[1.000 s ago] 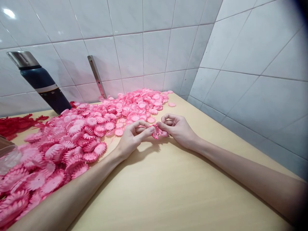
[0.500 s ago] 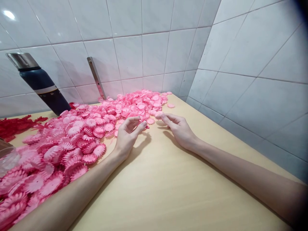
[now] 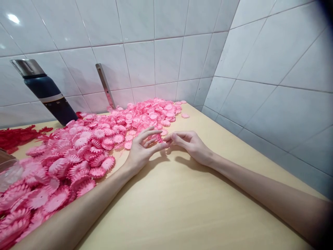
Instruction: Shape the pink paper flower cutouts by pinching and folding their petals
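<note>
My left hand (image 3: pixel 142 149) is over the table with its fingers spread apart and its thumb stretched toward the other hand. My right hand (image 3: pixel 191 144) is closed in a pinch, thumb against forefinger. Whatever is in that pinch is too small to make out. The fingertips of both hands meet, or nearly so, in front of the pile's right part. Behind my left hand lies a large heap of pink petal discs (image 3: pixel 99 133) with fluted edges, many with a small centre hole. A bit of pink shows between my left fingers and thumb; I cannot tell whether it is held.
A dark blue flask (image 3: pixel 50 92) with a steel cap stands at the back left. Red strands (image 3: pixel 19 137) lie beside it, and a clear plastic container (image 3: pixel 9 175) sits at the left edge. Tiled walls (image 3: pixel 166 55) bound the table (image 3: pixel 177 208) behind and on the right.
My hands have come together, the left moving right and opening its fingers, the right moving slightly left and down. The view has shifted slightly.
</note>
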Demonstrator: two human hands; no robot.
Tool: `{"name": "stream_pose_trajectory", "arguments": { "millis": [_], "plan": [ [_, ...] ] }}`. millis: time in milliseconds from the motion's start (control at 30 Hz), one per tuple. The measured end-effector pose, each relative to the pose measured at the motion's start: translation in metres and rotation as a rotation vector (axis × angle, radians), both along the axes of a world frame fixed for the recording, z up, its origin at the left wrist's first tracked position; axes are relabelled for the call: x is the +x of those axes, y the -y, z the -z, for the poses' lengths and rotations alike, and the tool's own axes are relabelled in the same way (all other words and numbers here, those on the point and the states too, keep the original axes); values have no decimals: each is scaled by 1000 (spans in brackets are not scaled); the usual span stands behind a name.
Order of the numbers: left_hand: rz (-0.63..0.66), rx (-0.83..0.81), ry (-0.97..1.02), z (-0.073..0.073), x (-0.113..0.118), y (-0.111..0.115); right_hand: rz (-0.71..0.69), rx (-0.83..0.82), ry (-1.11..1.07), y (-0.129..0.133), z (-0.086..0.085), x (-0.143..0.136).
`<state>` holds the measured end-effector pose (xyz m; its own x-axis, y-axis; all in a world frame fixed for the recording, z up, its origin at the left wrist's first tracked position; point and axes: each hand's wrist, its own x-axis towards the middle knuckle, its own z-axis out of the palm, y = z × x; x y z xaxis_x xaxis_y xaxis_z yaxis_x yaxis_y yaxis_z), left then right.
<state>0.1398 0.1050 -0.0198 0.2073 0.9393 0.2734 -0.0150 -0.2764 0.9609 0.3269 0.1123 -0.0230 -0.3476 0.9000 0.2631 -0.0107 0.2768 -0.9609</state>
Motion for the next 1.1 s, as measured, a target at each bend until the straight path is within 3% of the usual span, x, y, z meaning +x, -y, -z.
{"name": "stream_pose_trajectory", "arguments": {
  "millis": [167, 267, 333, 533, 667, 867, 1100],
  "plan": [
    [95, 102, -147, 1, -1, 3, -104, -29, 25, 4, -2, -1],
    [4, 231, -310, -2, -2, 5, -81, -21, 61, 4, -2, -2],
    [-53, 269, -312, -2, -1, 5, -46, -14, 30, 4, -2, -2],
    [101, 64, -99, 2, 1, 5, -17, 1, -33, 4, -3, -3],
    [99, -81, -37, 1, 1, 5, -21, -57, -83, 0, 1, -1],
    [50, -99, -6, -1, 0, 1, -25, -148, -192, -5, 5, 4],
    [102, -102, -35, 1, 0, 2, -10, -155, -144, -4, 5, 5]
  ]
}}
